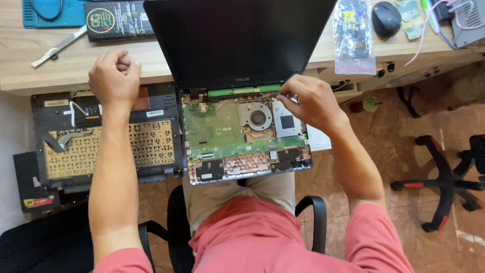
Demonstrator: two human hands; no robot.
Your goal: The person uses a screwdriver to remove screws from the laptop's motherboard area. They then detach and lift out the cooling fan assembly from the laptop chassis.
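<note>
Light wood-grain desk top (30, 65) runs along the upper edge, daylight falling warm across it. Below and right, glossy reddish-brown tiled floor (404, 141) with pale grout lines and soft reflections. Black five-star swivel chair base with red trim (444, 184) stands on the tiles at right, well apart from the desk. Black curved armrests of a seat (316, 217) show at bottom centre.
</note>
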